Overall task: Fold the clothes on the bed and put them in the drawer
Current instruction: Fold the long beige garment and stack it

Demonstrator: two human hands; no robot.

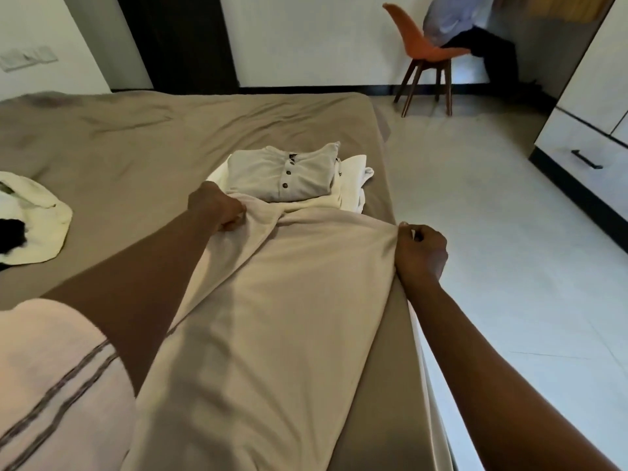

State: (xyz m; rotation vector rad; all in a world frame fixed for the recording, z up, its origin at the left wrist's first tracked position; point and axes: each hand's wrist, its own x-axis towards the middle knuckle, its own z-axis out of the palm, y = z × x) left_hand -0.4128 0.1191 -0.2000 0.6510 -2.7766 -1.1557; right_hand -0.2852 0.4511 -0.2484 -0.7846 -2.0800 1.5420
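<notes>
Shirts stacked just beyond held cloth.

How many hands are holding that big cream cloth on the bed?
2. The left hand grips the large cream cloth beside the folded beige buttoned shirt; the right hand pinches its far right corner.

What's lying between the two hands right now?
In the head view, the cream garment spans from the left hand to the right hand; both grip its far edge.
</notes>
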